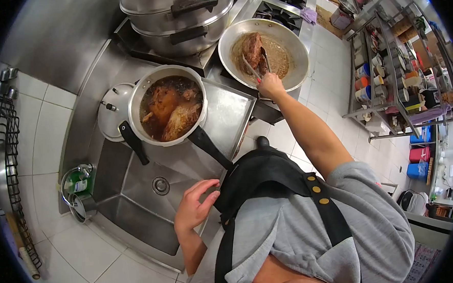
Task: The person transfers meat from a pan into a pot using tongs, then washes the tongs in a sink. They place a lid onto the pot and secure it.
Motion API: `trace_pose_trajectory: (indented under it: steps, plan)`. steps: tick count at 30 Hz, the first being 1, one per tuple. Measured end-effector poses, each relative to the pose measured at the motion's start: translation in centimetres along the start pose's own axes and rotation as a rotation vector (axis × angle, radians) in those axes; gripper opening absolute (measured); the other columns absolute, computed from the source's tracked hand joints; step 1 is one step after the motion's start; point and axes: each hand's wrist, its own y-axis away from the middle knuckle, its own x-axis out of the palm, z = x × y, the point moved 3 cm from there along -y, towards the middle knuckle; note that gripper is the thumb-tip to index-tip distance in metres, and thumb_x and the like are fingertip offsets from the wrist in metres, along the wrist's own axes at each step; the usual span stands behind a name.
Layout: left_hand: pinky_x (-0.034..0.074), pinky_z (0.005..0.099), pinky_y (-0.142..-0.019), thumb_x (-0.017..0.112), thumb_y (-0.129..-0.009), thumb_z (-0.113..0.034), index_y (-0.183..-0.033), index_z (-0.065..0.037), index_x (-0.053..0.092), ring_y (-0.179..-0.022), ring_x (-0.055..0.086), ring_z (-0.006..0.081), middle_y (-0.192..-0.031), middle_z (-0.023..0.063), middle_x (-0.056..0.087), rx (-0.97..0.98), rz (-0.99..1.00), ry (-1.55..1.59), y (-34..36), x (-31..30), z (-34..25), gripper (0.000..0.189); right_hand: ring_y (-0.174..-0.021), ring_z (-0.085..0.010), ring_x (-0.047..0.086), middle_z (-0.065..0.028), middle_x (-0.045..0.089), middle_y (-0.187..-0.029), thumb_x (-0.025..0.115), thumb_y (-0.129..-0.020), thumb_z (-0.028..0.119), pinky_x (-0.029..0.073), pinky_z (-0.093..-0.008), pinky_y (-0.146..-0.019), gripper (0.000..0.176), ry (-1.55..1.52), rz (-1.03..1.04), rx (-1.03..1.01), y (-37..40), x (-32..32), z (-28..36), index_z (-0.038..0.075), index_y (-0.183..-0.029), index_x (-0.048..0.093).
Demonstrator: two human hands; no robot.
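Observation:
My right hand [271,85] is closed around metal tongs [266,61], whose arms lie on either side of a browned piece of meat [251,48]. The meat rests in bubbling liquid inside a wide metal pan [226,50] on the stove. Over the sink edge, beside the black apron [261,173], my left hand [196,203] is open with its fingers stretched out and nothing in it. Nearest to it is the black handle [210,146] of a pressure cooker pot [133,106]. Large pieces of meat [164,105] sit in dark broth inside that pot.
A pot lid [113,111] lies partly behind the cooker, beside a steel sink [153,217]. Stacked steamers [179,21] stand at the back. A green bottle [79,182] and metal cup [83,206] are at the left. Loaded shelves [382,82] line the right.

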Motion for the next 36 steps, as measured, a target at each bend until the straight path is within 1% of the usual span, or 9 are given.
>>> trace_pose_trajectory:
  steps: [5, 14, 19, 20, 21, 23, 24, 28, 36]
  plan:
    - [0.048, 0.0313, -0.082, 0.064, -0.083, -0.007, -0.11, -0.001, 0.062, -0.094, 0.063, 0.0219, -0.102, 0.0112, 0.066, -0.081, -0.044, 0.042, 1.0, 0.0, 0.0, 0.027, -0.1, -0.0407, 0.062, -0.0287, 0.062, -0.108, 0.059, -0.084, 0.02, 0.052, -0.0422, -0.086, 0.029, 0.058, -0.025, 0.01, 0.5, 0.1, 0.0, -0.006, -0.092, 0.067]
    - [0.048, 0.0298, -0.077, 0.063, -0.083, -0.009, -0.109, -0.003, 0.063, -0.092, 0.063, 0.0195, -0.1, 0.0091, 0.067, -0.107, -0.1, 0.049, 1.5, -0.5, 1.1, 0.026, -0.102, -0.0371, 0.062, -0.0264, 0.062, -0.109, 0.058, -0.085, 0.028, 0.052, -0.0408, -0.086, 0.04, 0.118, 0.036, 0.017, -0.9, 0.5, 1.5, -0.006, -0.105, 0.062]
    - [0.047, 0.0297, -0.076, 0.063, -0.084, -0.01, -0.109, -0.003, 0.063, -0.093, 0.063, 0.0191, -0.1, 0.0089, 0.067, -0.133, -0.123, 0.001, 2.2, -0.6, 1.2, 0.027, -0.102, -0.0329, 0.063, -0.0223, 0.063, -0.11, 0.056, -0.087, 0.034, 0.051, -0.0403, -0.088, 0.044, -0.036, 0.211, 0.223, -1.4, -1.3, 2.1, -0.005, -0.106, 0.062]
    - [0.048, 0.0299, -0.075, 0.064, -0.083, -0.01, -0.108, -0.002, 0.063, -0.09, 0.064, 0.0204, -0.098, 0.0103, 0.067, -0.135, -0.15, 0.013, 2.5, -0.5, 1.2, 0.026, -0.091, -0.0295, 0.068, -0.0196, 0.068, -0.097, 0.056, -0.086, 0.036, 0.054, -0.0365, -0.082, 0.044, 0.052, 0.145, 0.203, -3.6, 0.5, 0.0, -0.005, -0.097, 0.065]
    - [0.05, 0.0302, -0.074, 0.065, -0.083, -0.01, -0.107, -0.001, 0.063, -0.087, 0.064, 0.0217, -0.097, 0.0117, 0.066, -0.138, -0.178, 0.026, 2.7, -0.3, 1.2, 0.025, -0.091, -0.0295, 0.068, -0.0196, 0.068, -0.097, 0.056, -0.086, 0.036, 0.054, -0.0365, -0.082, 0.044, 0.053, 0.147, 0.202, -3.5, -0.2, -0.4, -0.005, -0.097, 0.065]
    - [0.05, 0.03, -0.074, 0.065, -0.083, -0.01, -0.107, -0.001, 0.063, -0.087, 0.064, 0.0214, -0.096, 0.0114, 0.066, -0.14, -0.187, 0.027, 2.9, 0.1, 1.1, 0.025, -0.075, -0.0267, 0.07, -0.0159, 0.069, -0.083, 0.058, -0.083, 0.038, 0.056, -0.0323, -0.071, 0.045, 0.079, 0.308, 0.152, -3.4, -1.1, -1.0, -0.006, -0.087, 0.066]
    - [0.049, 0.0297, -0.074, 0.065, -0.083, -0.009, -0.106, -0.001, 0.063, -0.086, 0.064, 0.0211, -0.095, 0.0112, 0.066, -0.141, -0.194, 0.025, 3.1, 0.3, 1.0, 0.025, -0.059, -0.0225, 0.067, -0.0129, 0.065, -0.066, 0.065, -0.079, 0.036, 0.055, -0.0322, -0.057, 0.041, -0.105, 0.208, 0.224, -3.2, -1.4, -1.9, -0.005, -0.077, 0.065]
    - [0.049, 0.0293, -0.073, 0.064, -0.083, -0.007, -0.106, -0.001, 0.063, -0.086, 0.064, 0.0201, -0.095, 0.0109, 0.066, -0.133, -0.22, 0.037, 2.8, 1.2, 0.5, 0.024, -0.047, -0.0168, 0.057, -0.0095, 0.057, -0.057, 0.08, -0.069, 0.028, 0.049, -0.0338, -0.041, 0.036, -0.371, 0.176, 0.354, -1.6, -4.3, -3.4, -0.002, -0.07, 0.06]
    - [0.049, 0.0287, -0.071, 0.066, -0.084, -0.008, -0.106, -0.001, 0.063, -0.086, 0.063, 0.0195, -0.095, 0.0103, 0.066, -0.146, -0.25, 0.035, 2.3, 2.9, -1.0, 0.024, -0.038, -0.0161, 0.049, -0.0084, 0.051, -0.049, 0.08, -0.071, 0.03, 0.041, -0.0344, -0.036, 0.039, -0.519, 0.317, 0.322, -4.0, -5.2, -8.4, -0.002, -0.069, 0.058]
